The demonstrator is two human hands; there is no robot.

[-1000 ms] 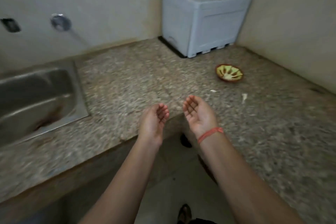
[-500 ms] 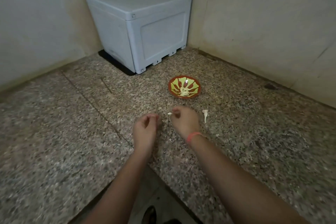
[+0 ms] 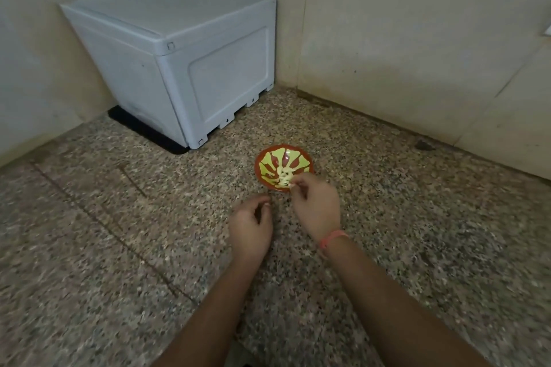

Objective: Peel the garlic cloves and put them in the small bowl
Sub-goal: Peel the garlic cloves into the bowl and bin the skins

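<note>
A small red bowl [image 3: 268, 158] with a yellow-green leaf pattern stands on the speckled granite counter [image 3: 119, 232]. Pale peeled garlic cloves [image 3: 283, 174] lie in its middle. My right hand [image 3: 317, 207], with an orange band at the wrist, hovers at the bowl's near rim and pinches a small pale garlic clove [image 3: 292, 185] between thumb and fingertips. My left hand [image 3: 250, 225] rests just left of it on the counter, fingers loosely curled, holding nothing that I can make out.
A white plastic box [image 3: 179, 62] on a black mat [image 3: 143, 131] fills the back corner. Beige walls close the counter at the back and right. The counter's front edge runs beneath my forearms.
The view moved closer to the bowl. My right hand moved forward from the counter to the bowl's rim with a clove. The left hand stayed beside it.
</note>
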